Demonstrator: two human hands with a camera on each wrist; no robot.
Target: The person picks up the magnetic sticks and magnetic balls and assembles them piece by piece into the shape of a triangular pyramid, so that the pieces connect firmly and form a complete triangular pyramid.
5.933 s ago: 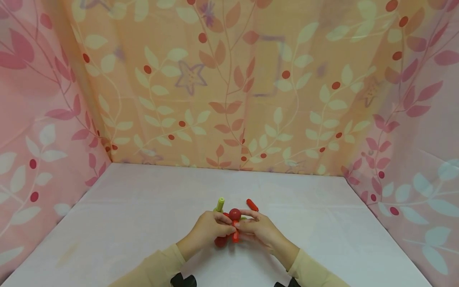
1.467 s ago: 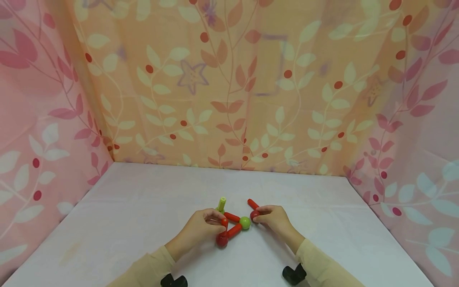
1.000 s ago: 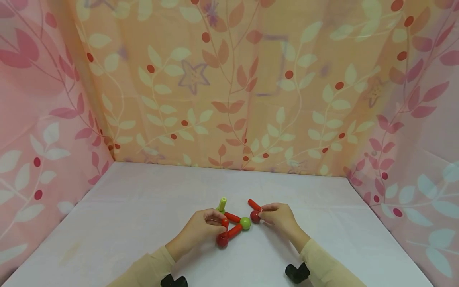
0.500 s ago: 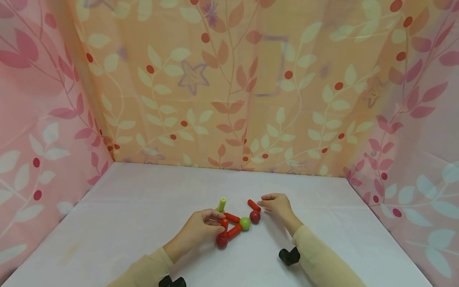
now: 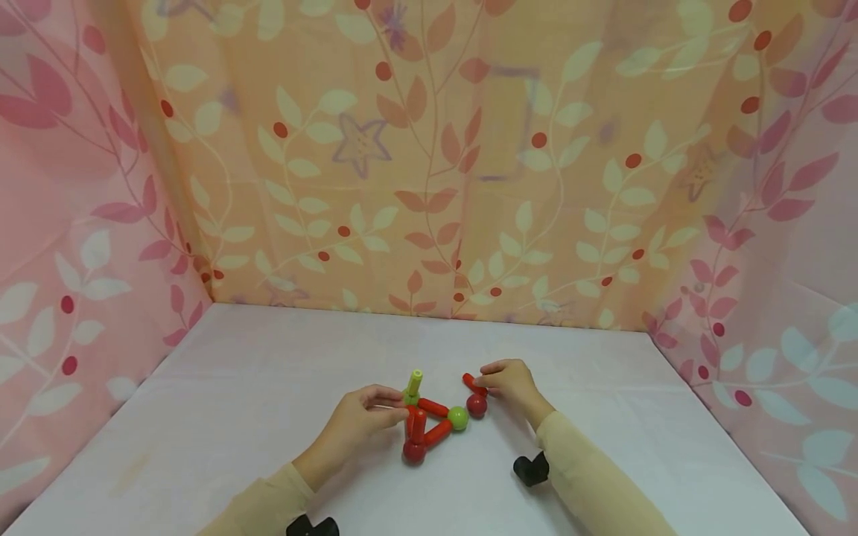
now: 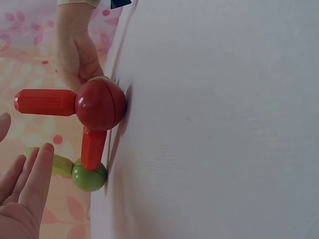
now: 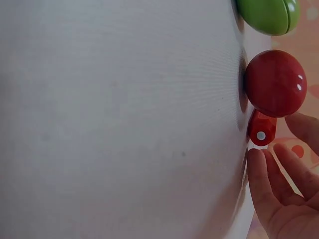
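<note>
A triangle of red rods and balls lies on the white table. At its near corner a red ball (image 5: pixel 414 452) carries an upright red rod (image 6: pixel 45 102); a green ball (image 5: pixel 458 418) forms the right corner. At the far left corner, a green rod (image 5: pixel 415 382) rises from a second green ball (image 6: pixel 89 175). My left hand (image 5: pixel 358 418), fingers extended and apart, is beside the upright rod without gripping it. My right hand (image 5: pixel 512 383) spreads thumb and fingers around a loose red rod (image 7: pixel 262 130); contact is unclear. A loose red ball (image 5: pixel 477 406) sits just in front.
The white table (image 5: pixel 281 357) meets a leaf-patterned orange cloth (image 5: pixel 402 186) at the back. Pink patterned cloths (image 5: pixel 80 223) flank it. Black wrist-worn devices (image 5: pixel 532 470) hang under both forearms.
My right hand has let go of the loose red ball and moved up to the loose red rod. My left hand has released the upright red rod and drawn back left.
</note>
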